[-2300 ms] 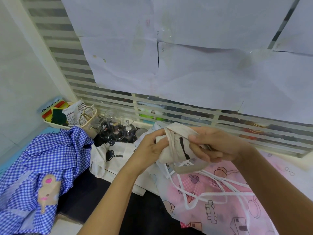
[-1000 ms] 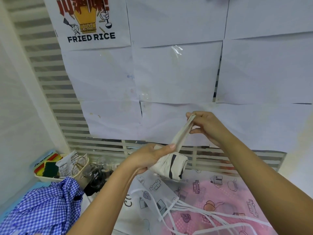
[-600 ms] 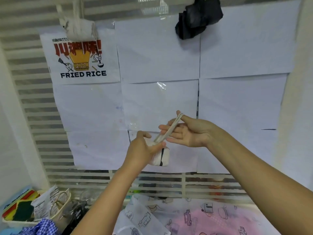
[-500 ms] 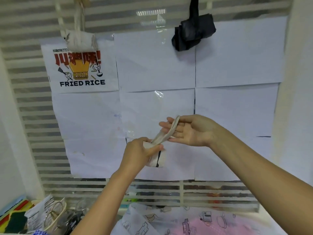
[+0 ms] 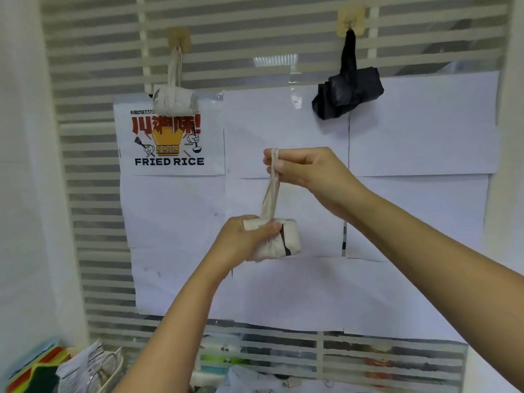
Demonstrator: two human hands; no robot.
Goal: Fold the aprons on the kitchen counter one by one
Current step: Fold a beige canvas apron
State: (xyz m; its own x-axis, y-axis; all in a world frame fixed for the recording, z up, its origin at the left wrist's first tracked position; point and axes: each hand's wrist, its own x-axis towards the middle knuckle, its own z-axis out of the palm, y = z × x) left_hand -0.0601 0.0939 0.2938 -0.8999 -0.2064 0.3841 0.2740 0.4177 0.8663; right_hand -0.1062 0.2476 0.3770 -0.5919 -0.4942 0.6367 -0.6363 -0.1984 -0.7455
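A cream apron rolled into a small bundle (image 5: 287,239) with a black mark is held up in front of the papered wall. My left hand (image 5: 243,241) grips the bundle from the left. Its strap loop (image 5: 271,188) rises straight up from the bundle. My right hand (image 5: 304,168) pinches the top of that loop, which wraps over a finger. Two other bundled aprons hang on wall hooks: a cream one (image 5: 173,102) at upper left and a black one (image 5: 347,93) at upper right.
White paper sheets (image 5: 286,131) and a "FRIED RICE" poster (image 5: 169,143) cover the slatted window wall. A basket of packets and sponges (image 5: 71,373) sits at bottom left. The edge of a patterned apron (image 5: 255,384) shows at the bottom.
The view has tilted upward, revealing the hooks. Both hands have lifted the bundle off the counter, and my right hand has pulled the strap loop from a slant to straight up.
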